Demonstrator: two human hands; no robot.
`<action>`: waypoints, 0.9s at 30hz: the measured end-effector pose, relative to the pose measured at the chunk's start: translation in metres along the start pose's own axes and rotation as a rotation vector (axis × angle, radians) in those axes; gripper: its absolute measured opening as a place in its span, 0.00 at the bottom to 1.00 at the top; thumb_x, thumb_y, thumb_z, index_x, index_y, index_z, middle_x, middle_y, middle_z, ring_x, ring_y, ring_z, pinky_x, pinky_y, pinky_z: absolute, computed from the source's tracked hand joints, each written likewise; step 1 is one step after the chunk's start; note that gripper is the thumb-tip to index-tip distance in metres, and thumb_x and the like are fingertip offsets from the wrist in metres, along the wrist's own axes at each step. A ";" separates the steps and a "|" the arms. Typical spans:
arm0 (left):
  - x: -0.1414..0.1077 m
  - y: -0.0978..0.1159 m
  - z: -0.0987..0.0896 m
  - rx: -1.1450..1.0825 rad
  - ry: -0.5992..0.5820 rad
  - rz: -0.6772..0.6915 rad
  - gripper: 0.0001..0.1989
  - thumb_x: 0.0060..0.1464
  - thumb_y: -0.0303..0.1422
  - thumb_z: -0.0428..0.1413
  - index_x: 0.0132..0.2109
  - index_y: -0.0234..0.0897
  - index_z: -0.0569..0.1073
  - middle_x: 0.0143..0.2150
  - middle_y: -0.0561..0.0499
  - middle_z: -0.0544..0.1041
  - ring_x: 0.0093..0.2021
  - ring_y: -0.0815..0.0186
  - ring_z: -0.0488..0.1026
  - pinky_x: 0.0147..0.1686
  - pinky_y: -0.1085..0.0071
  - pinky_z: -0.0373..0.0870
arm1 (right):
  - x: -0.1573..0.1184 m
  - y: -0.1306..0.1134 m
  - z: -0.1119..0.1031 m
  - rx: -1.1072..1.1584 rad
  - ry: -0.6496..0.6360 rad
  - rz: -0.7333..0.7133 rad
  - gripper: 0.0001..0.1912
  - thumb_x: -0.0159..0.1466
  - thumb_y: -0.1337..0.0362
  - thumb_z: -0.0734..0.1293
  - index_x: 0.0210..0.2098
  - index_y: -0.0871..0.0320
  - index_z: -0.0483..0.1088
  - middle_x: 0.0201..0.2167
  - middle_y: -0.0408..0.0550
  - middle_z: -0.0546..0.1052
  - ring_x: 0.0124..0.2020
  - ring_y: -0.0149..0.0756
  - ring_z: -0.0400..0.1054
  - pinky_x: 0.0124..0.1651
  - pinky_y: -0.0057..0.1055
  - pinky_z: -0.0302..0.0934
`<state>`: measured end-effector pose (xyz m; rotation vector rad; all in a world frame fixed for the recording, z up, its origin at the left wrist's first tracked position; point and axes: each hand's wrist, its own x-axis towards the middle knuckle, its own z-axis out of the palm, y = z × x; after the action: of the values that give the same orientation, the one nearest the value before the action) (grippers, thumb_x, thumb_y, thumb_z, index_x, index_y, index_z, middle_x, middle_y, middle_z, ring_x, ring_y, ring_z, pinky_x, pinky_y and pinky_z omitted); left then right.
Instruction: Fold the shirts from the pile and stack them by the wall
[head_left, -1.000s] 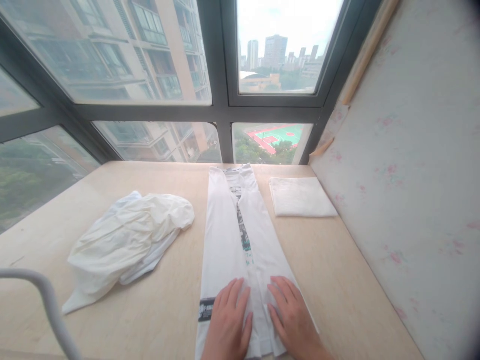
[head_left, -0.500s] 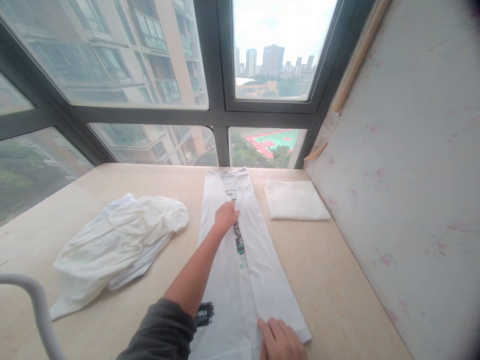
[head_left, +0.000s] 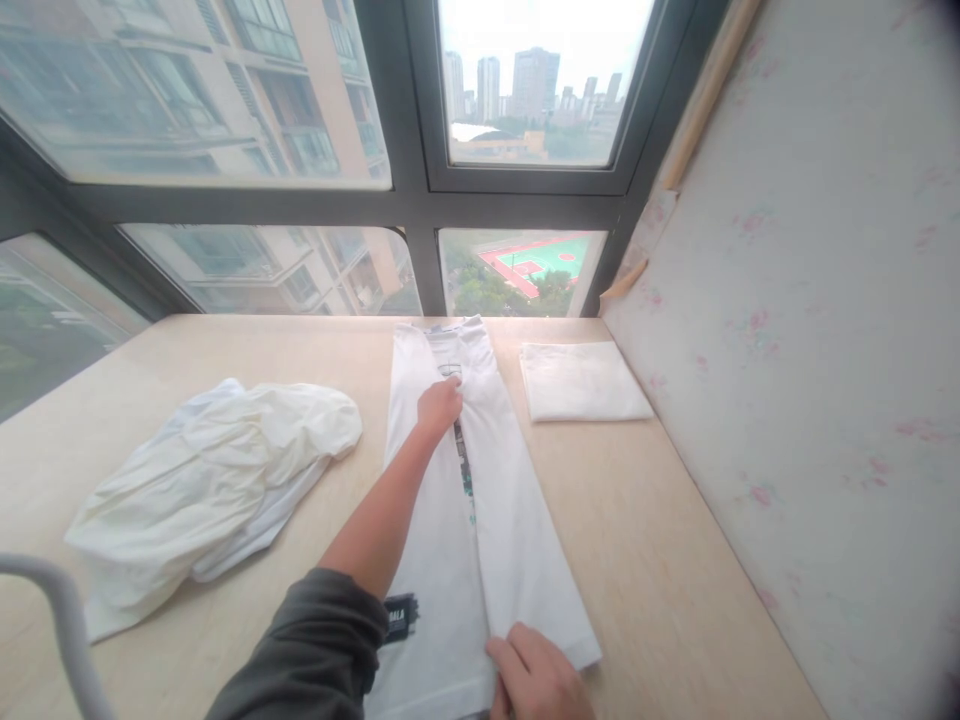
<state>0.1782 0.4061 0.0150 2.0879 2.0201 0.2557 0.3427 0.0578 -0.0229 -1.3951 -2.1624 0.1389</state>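
Note:
A white shirt (head_left: 517, 520) lies lengthwise on the pale wooden surface, its two sides folded inward so that a narrow strip of dark and green print shows between them. My left hand (head_left: 440, 402) is closed on the folded edge of the shirt near its far end. At the near end my right hand (head_left: 536, 672) pinches the edge of the right-hand fold close to the hem; part of this hand is cut off by the bottom of the view. A black printed label (head_left: 400, 618) shows on the shirt's left side, partly hidden by my left sleeve.
A crumpled cream cloth (head_left: 225, 480) lies on the wooden surface (head_left: 637, 560) at the left. A folded white cloth (head_left: 585, 382) is at the right, near the papered wall (head_left: 810, 300). A curved white tube (head_left: 64, 620) stands at the lower left. Windows rise behind.
My right hand has drawn the right-hand fold a little leftward, and the printed strip has narrowed. My left hand has moved slightly toward the far end. The whole view has shifted somewhat.

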 end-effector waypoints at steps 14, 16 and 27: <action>-0.008 0.002 0.004 0.097 0.081 0.050 0.18 0.63 0.33 0.47 0.58 0.37 0.68 0.53 0.40 0.73 0.54 0.54 0.70 0.48 0.58 0.70 | -0.008 0.016 0.007 0.077 -0.042 -0.044 0.14 0.60 0.68 0.60 0.46 0.54 0.70 0.29 0.44 0.74 0.29 0.36 0.67 0.32 0.29 0.61; -0.010 0.008 0.003 0.121 0.120 0.105 0.20 0.62 0.32 0.46 0.59 0.37 0.67 0.60 0.37 0.69 0.61 0.51 0.64 0.53 0.55 0.66 | 0.005 0.024 -0.007 0.097 -0.054 -0.044 0.15 0.63 0.69 0.60 0.48 0.55 0.70 0.36 0.47 0.77 0.36 0.36 0.71 0.40 0.30 0.65; -0.012 0.024 0.041 0.190 0.044 0.332 0.28 0.65 0.43 0.40 0.68 0.42 0.58 0.72 0.44 0.54 0.72 0.48 0.47 0.66 0.42 0.42 | 0.051 0.064 0.000 -0.105 -0.242 -0.066 0.32 0.65 0.63 0.64 0.67 0.56 0.58 0.71 0.53 0.52 0.71 0.53 0.45 0.66 0.53 0.53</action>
<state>0.2126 0.3921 -0.0170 2.5556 1.7710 0.1697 0.3788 0.1313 -0.0271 -1.4248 -2.4434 0.1790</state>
